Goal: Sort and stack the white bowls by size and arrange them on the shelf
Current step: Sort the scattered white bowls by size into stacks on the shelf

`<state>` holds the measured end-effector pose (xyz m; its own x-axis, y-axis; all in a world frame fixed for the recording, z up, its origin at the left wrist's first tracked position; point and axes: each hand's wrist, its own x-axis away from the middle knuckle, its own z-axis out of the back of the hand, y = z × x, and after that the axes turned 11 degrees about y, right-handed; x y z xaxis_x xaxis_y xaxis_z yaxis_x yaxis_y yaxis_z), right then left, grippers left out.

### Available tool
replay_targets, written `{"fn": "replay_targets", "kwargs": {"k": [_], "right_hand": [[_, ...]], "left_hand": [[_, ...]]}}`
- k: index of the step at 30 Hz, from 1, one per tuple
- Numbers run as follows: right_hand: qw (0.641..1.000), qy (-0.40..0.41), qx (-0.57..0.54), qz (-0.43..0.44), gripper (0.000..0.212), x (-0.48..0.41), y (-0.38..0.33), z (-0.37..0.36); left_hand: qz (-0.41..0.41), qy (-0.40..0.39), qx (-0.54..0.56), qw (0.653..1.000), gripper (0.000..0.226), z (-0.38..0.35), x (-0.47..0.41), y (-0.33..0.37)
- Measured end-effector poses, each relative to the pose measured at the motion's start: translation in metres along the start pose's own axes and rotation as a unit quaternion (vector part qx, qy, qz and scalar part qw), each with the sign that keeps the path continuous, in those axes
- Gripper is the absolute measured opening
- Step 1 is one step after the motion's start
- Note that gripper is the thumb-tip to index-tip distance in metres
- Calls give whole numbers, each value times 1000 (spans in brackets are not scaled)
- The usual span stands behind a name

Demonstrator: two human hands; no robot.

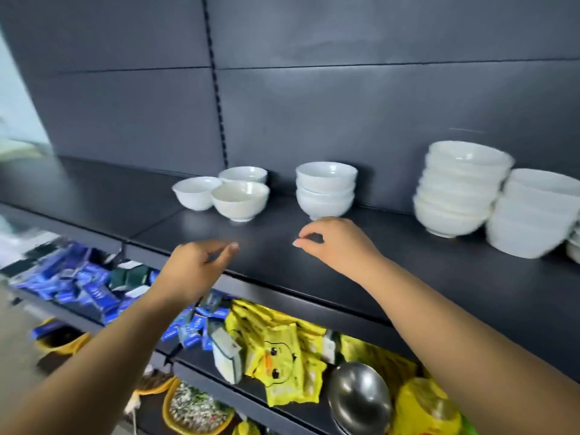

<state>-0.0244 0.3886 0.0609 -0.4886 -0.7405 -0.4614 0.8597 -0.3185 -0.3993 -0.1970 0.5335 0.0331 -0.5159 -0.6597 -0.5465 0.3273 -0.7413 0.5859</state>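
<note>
Our left hand hovers over the shelf at its front edge, fingers loosely curled, empty. Three loose bowls cluster near the back edge, not yet stacked. Our right hand, equally empty, hangs just before the small stack. The blurred larger stacks to the right seem grouped by size.

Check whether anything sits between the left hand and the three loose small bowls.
Nothing visible. Only bare shelf lies between the left hand and the three loose bowls; the short stack stands off to their right, beyond the right hand.
</note>
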Motion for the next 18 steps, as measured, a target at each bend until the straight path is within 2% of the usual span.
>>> {"fn": "replay_targets", "kwargs": {"k": [3, 8, 11, 14, 16, 18], "right_hand": [[999, -5, -32, -15, 32, -40, -11, -33], [988, 8, -119, -93, 44, -101, -13, -80], [956, -4, -238, -171, 56, -131, -6, -111], [909, -22, -349, -227, 81, -150, 5, -139], [895, -37, -382, -230, 97, -158, 9, -146], [886, -44, -405, -222, 95, -165, 13, -150]], "left_hand": [[25, 20, -36, 999, 24, 4, -21, -29], [44, 41, -83, 995, 19, -8, -60, -72], [73, 49, -90, 992, 19, -14, -80, -92], [86, 47, -86, 992, 21, -14, -95, -107], [107, 62, -62, 990, 22, -12, -109, -117], [131, 75, -24, 988, 28, -10, -127, -127]]}}
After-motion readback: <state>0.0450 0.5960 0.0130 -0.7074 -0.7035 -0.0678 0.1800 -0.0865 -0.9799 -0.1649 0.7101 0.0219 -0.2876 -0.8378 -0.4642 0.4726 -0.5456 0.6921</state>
